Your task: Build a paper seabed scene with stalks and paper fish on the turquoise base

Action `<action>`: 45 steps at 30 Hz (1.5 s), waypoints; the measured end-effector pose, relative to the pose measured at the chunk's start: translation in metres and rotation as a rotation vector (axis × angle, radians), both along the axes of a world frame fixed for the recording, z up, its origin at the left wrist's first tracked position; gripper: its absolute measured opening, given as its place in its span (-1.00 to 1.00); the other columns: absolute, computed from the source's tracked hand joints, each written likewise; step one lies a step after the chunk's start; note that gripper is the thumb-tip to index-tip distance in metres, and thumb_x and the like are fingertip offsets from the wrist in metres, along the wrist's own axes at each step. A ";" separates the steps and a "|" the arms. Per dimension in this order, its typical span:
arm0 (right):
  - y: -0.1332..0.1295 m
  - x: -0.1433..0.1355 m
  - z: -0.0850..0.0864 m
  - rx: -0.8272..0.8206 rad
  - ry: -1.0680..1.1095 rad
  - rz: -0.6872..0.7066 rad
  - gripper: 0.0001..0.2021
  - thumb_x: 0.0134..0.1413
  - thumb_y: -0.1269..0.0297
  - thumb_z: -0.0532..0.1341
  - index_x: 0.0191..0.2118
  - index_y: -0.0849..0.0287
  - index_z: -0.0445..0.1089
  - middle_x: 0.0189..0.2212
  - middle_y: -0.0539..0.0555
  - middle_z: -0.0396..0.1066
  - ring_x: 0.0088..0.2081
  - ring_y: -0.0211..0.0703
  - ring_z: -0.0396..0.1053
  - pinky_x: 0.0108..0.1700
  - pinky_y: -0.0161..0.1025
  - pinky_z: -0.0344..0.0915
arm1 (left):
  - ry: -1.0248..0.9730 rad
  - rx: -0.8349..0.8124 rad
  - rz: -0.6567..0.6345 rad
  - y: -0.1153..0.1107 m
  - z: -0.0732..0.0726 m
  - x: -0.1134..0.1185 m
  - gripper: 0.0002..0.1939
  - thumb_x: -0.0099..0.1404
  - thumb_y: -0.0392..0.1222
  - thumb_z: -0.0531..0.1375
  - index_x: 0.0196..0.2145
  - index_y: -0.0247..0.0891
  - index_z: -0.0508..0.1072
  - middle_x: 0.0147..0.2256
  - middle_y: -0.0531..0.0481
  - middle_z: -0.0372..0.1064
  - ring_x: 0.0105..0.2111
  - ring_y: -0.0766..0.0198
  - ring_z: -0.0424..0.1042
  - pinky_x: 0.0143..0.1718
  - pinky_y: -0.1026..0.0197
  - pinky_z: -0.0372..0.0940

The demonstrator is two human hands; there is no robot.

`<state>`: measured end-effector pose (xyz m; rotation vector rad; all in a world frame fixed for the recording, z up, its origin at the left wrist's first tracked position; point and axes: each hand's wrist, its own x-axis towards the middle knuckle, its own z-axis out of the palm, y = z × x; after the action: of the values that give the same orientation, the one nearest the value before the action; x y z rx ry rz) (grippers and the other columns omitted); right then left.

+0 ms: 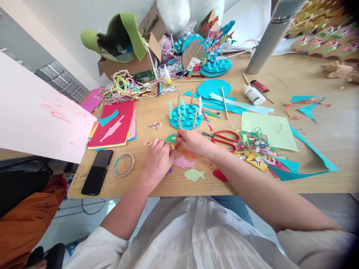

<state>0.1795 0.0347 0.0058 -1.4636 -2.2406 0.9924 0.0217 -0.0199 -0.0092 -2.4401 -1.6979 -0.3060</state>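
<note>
My left hand [159, 158] is closed, its fingers bent over a spot hidden beneath them. My right hand [195, 142] is pinched just to its right, thumb and fingertips meeting over a green paper fish [169, 138] with a small white patch. Whatever the fingertips hold is too small to make out. Close by lie a pink paper fish [183, 162], a pale green paper fish [194, 175], a red paper fish [219, 175] and an orange piece [189, 154], partly covered. Behind the hands stands a blue scalloped disc [185, 117] with several upright twisted coils.
Red-handled scissors [226, 137] lie beside paper scraps [256, 147] on the right. A phone [97, 172] and a tape roll [123, 164] are at left, below stacked coloured sheets [114, 125]. Farther back are a glue bottle [254, 95] and a metal flask [262, 48].
</note>
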 end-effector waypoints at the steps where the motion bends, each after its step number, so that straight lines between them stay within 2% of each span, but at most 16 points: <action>1: 0.000 0.000 0.001 -0.004 -0.002 0.000 -0.83 0.22 0.48 0.03 -0.17 0.26 0.35 -0.28 0.15 0.57 -0.24 -0.16 0.47 -0.27 -0.35 0.19 | 0.016 0.000 0.007 0.000 0.000 0.002 -0.90 0.27 -0.24 0.20 -0.38 -0.27 0.49 -0.36 -0.10 0.45 -0.21 0.04 0.33 -0.15 0.04 0.28; 11: -0.003 0.000 0.007 0.006 -0.052 0.025 -0.81 0.19 0.52 0.05 -0.16 0.28 0.36 -0.22 0.22 0.55 -0.20 -0.15 0.47 -0.32 -0.36 0.17 | 0.030 0.003 0.055 0.003 -0.002 0.007 -0.88 0.24 -0.31 0.15 -0.42 -0.27 0.47 -0.37 -0.10 0.45 -0.23 0.05 0.36 -0.19 0.06 0.28; 23: -0.005 -0.001 0.009 -0.027 -0.046 0.020 -0.79 0.18 0.54 0.05 -0.13 0.29 0.36 -0.21 0.22 0.55 -0.25 -0.20 0.47 -0.33 -0.38 0.18 | -0.204 -0.044 0.088 0.007 -0.007 -0.005 -0.89 0.21 -0.38 0.17 -0.46 -0.25 0.41 -0.41 -0.05 0.45 -0.28 0.13 0.39 -0.17 0.09 0.27; 28: -0.005 -0.001 0.010 -0.004 -0.070 0.012 -0.80 0.20 0.49 0.05 -0.11 0.29 0.37 -0.22 0.20 0.55 -0.22 -0.15 0.47 -0.31 -0.35 0.17 | -0.164 -0.013 0.054 0.005 -0.007 0.000 -0.93 0.21 -0.26 0.22 -0.43 -0.26 0.43 -0.40 -0.07 0.45 -0.26 0.08 0.38 -0.19 0.07 0.29; 41: -0.005 0.000 0.007 -0.002 -0.065 0.021 -0.82 0.21 0.48 0.06 -0.13 0.28 0.36 -0.23 0.22 0.55 -0.21 -0.13 0.48 -0.26 -0.34 0.20 | -0.098 -0.022 0.041 0.006 -0.006 0.001 -0.88 0.23 -0.34 0.15 -0.46 -0.26 0.43 -0.40 -0.08 0.42 -0.23 0.09 0.35 -0.18 0.09 0.29; 45: -0.004 0.000 0.006 -0.016 -0.044 0.019 -0.83 0.20 0.49 0.06 -0.15 0.28 0.36 -0.25 0.22 0.55 -0.22 -0.14 0.48 -0.26 -0.35 0.21 | -0.159 -0.058 0.055 0.007 -0.005 0.000 -0.85 0.21 -0.38 0.15 -0.49 -0.24 0.42 -0.41 -0.06 0.41 -0.25 0.11 0.36 -0.19 0.10 0.28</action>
<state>0.1795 0.0304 0.0123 -1.4872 -2.2866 0.9952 0.0219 -0.0125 -0.0139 -2.4640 -1.8585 -0.4611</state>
